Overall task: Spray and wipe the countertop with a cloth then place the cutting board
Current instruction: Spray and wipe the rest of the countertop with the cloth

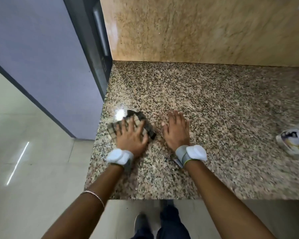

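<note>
A person stands at a speckled granite countertop (214, 104), wiping its near left corner with a checked cloth (149, 130). The left hand (130, 133) lies palm-down on the middle of the cloth, fingers straight and spread apart, pressing it flat against the stone rather than gripping it. The cloth's dark edge shows to the right of the hand and its pale checked edge to the left, beside a bright glare spot on the polished surface.

Just right of the cloth, the right hand (176, 131) is flat over the bare counter and holds nothing, its fingers straight and slightly apart. Blur makes it unclear whether it touches the stone.

The cloth looks thin, soft and light. It would likely slide easily on the glossy granite, more so if the stone is wet, and bunch up if pushed from one edge. A broad flat palm over its centre seems the surest hold for wiping, and a pinch at the free dark corner would serve to lift it.

A grey appliance (41, 66) stands against the counter's left end, and a tan stone wall (197, 28) rises at the far side. A blurred white object (292, 140) lies at the far right, too smeared to identify. No cutting board is in view.
</note>
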Motion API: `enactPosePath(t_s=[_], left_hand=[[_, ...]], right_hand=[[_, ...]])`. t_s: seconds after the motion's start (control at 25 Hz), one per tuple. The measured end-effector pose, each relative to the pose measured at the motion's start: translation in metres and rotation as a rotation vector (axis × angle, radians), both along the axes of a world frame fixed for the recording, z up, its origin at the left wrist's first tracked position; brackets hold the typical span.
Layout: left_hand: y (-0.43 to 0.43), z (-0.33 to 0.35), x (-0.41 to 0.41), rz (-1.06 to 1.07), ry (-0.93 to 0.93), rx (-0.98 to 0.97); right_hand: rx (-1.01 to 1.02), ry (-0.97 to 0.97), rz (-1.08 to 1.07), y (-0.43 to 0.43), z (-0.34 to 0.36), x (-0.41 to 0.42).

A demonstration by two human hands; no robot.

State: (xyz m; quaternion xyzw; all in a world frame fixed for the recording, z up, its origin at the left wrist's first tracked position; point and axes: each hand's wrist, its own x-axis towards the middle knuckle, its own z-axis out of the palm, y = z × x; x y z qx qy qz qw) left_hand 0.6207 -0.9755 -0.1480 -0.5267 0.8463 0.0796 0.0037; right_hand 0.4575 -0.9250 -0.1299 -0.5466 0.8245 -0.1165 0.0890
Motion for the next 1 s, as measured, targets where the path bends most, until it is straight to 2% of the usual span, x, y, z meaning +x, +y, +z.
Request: enactPosePath(t_s=[0.12,0.2,0.28,0.36,0.44,0.52,0.64,0.88,1.0], left_hand=[[0.076,0.001,-0.036,-0.283,-0.011,0.057],[0.104,0.0,-0.031,-0.38,-0.023,0.049],[0.1,-0.007,0.004,-0.292,-0.018,-0.015],[0.072,-0.013,0.048,-0.098,-0.005,-0.076],[0.038,-0.01,0.084,0.099,0.002,-0.014],[0.027,-0.001,0.084,0.2,-0.01,0.054],[0.05,0.005,0.023,0.182,-0.007,0.081],[0.151,0.001,-0.178,-0.26,-0.043,0.045],[0.2,0.003,-0.242,-0.438,-0.073,0.052]], right_hand=[[-0.062,-0.031,-0.124,0.041,0.012,-0.016],[-0.08,-0.03,-0.149,0.07,0.011,-0.016],[-0.066,-0.02,-0.16,0.097,0.007,-0.014],[-0.048,-0.021,-0.18,0.114,0.005,-0.012],[-0.045,-0.021,-0.177,0.124,0.001,-0.009],[-0.074,-0.034,-0.194,0.136,0.001,-0.018],[-0.104,-0.043,-0.229,0.162,0.001,-0.045],[-0.167,-0.043,-0.345,0.24,0.009,-0.11],[-0.217,-0.046,-0.439,0.278,0.01,-0.152]])
